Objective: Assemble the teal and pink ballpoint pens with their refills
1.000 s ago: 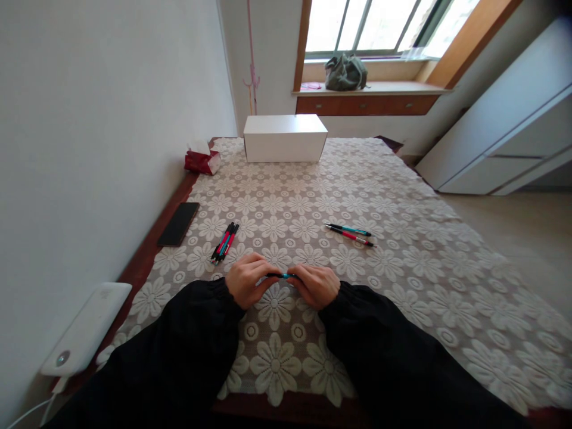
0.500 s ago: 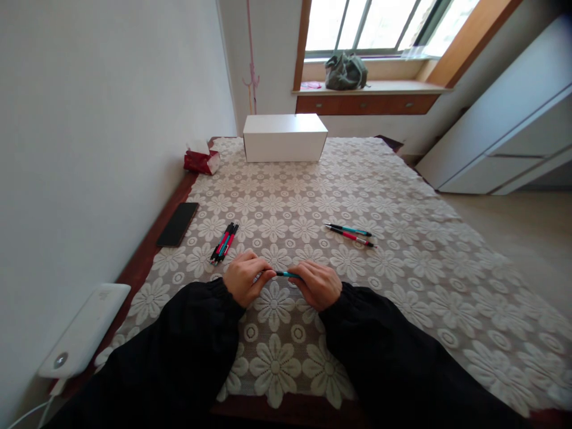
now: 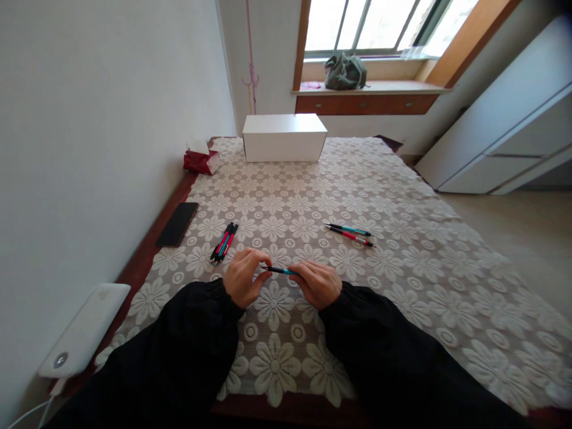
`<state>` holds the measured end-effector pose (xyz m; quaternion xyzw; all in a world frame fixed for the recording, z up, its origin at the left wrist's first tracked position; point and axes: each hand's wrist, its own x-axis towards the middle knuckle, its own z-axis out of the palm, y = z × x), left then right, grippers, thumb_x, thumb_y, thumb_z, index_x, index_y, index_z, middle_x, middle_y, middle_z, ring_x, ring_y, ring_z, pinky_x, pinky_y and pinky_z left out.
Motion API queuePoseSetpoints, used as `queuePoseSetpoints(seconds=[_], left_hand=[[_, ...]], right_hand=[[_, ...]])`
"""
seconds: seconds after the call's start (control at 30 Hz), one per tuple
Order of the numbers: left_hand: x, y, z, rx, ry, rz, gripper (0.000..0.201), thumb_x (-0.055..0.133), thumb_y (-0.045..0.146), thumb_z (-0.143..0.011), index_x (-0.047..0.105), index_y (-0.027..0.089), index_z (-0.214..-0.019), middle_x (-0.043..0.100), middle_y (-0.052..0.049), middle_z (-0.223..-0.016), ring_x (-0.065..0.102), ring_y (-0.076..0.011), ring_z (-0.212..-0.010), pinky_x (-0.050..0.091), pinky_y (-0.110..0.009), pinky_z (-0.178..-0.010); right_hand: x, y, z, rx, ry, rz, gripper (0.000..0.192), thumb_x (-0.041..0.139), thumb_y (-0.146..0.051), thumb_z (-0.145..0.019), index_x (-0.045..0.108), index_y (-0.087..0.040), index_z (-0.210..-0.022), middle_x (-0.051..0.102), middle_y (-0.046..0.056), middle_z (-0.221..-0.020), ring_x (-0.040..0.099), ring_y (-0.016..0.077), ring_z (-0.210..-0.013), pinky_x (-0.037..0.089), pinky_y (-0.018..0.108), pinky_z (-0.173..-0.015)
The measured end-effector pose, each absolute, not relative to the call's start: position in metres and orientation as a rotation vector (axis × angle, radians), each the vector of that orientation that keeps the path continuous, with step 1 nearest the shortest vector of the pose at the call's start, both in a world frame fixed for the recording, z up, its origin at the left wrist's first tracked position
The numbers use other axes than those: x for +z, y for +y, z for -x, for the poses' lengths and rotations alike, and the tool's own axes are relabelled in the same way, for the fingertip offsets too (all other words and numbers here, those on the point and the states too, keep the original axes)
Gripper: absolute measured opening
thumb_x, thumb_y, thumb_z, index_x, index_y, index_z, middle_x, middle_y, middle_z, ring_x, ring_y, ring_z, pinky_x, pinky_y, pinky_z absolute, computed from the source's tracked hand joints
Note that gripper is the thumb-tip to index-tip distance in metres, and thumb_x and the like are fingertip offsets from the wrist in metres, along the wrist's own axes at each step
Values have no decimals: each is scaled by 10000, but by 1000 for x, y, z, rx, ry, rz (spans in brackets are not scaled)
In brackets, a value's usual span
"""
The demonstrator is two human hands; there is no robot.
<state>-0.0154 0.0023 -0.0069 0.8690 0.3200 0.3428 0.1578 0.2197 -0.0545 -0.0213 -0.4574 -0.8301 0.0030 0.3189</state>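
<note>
A slim pen (image 3: 281, 271) with a teal barrel, black front part and pointed tip lies level between my hands, just above the table. My right hand (image 3: 318, 283) is closed on its teal end, which the fingers partly cover. My left hand (image 3: 245, 278) has its thumb and forefinger parted around the pointed tip; whether either touches it I cannot tell. To the right, a teal-and-black pen (image 3: 351, 229) and a red-and-black pen (image 3: 351, 236) lie close together. A bundle of several red, teal and black pens (image 3: 224, 243) rests beyond my left hand.
A flowered lace cloth (image 3: 286, 196) covers the table. On the left are a black phone (image 3: 177, 224), a white power bank (image 3: 84, 330) with a cable, and a red tissue pack (image 3: 201, 162). A white box (image 3: 285, 146) stands at the far end.
My left thumb and forefinger have come apart from the pen, uncovering its black front part and tip. My right hand keeps its grip in the same place.
</note>
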Motion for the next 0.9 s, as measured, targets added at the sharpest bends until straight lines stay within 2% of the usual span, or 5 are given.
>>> queuePoseSetpoints(seconds=[0.1, 0.27, 0.47, 0.6, 0.9], left_hand=[[-8, 3, 16, 1001, 889, -2481, 263, 657, 428, -915, 635, 212, -1062, 731, -80, -1052, 628, -264, -1045, 475, -424, -912], [-12, 7, 15, 902, 844, -2545, 247, 499, 357, -1013, 642, 223, -862, 730, -53, -912, 632, -228, -937, 477, -400, -848], [-6, 3, 14, 986, 882, -2475, 411, 668, 604, -872, 639, 214, -1000, 733, -78, -1007, 633, -267, -1019, 483, -430, -897], [-6, 5, 16, 879, 872, -2522, 343, 463, 406, -1035, 664, 218, -832, 742, -57, -921, 635, -221, -943, 473, -395, -851], [-4, 5, 15, 1000, 856, -2492, 184, 638, 382, -967, 707, 222, -909, 757, -59, -980, 649, -226, -980, 508, -390, -881]], right_hand=[[-21, -55, -220, 14, -2192, 1185, 281, 422, -322, -1075, 670, -199, -1027, 716, 50, -820, 653, 167, -754, 469, 275, -687], [-20, -55, -220, 35, -2195, 1173, 278, 424, -324, -1073, 668, -201, -1022, 714, 48, -810, 645, 173, -743, 472, 282, -685], [-20, -55, -221, 68, -2183, 1179, 245, 450, -319, -1059, 667, -213, -1015, 715, 48, -813, 658, 172, -750, 479, 279, -698], [-20, -55, -221, 59, -2194, 1182, 265, 439, -324, -1064, 674, -211, -1017, 713, 44, -796, 646, 171, -734, 474, 281, -693], [-27, -55, -222, 85, -2187, 1216, 241, 463, -319, -1052, 682, -217, -1043, 755, 53, -860, 690, 171, -767, 479, 274, -694]])
